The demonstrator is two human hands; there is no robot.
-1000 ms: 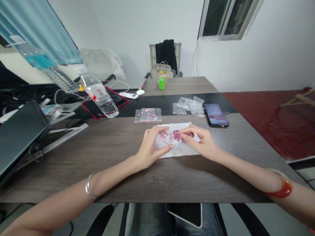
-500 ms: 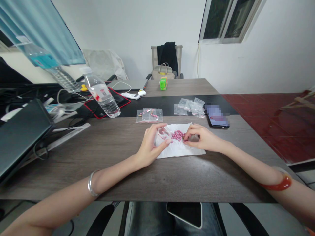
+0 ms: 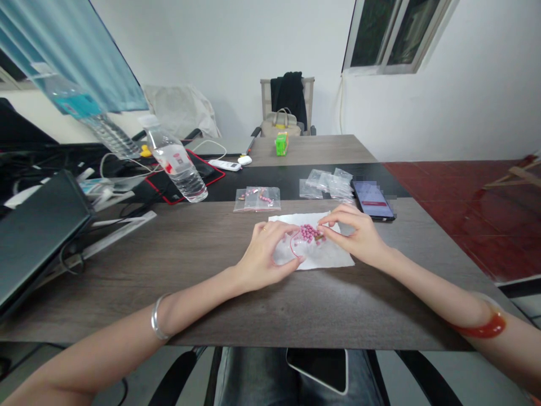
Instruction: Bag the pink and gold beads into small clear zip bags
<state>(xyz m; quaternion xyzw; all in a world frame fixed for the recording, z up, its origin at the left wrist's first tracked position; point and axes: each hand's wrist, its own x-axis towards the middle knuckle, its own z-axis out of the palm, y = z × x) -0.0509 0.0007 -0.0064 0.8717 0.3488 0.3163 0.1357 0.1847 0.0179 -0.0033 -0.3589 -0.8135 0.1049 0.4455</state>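
Observation:
A heap of small pink beads (image 3: 309, 232) lies on a white paper sheet (image 3: 325, 260), with a brownish-green bit (image 3: 318, 237) at its right side. My left hand (image 3: 266, 254) curves around a small clear zip bag (image 3: 291, 243) with a red seal line, thumb and forefinger at opposite sides of its bowed mouth. The bag's mouth faces the beads. Just above the heap's right edge, my right hand (image 3: 357, 232) has thumb and forefinger brought together at the tips. Whatever they pinch is too small to make out.
Clear bags holding pink beaded pieces (image 3: 257, 199) lie beyond the sheet. More clear bags (image 3: 327, 185) and a phone (image 3: 374, 200) are at right. A water bottle (image 3: 180, 163) and a laptop (image 3: 46, 237) stand at left. Another phone (image 3: 319, 366) rests on my lap.
My left hand has moved right with the bag, bringing its mouth close to the beads. The right hand has lifted slightly off the heap, uncovering the brownish-green bit.

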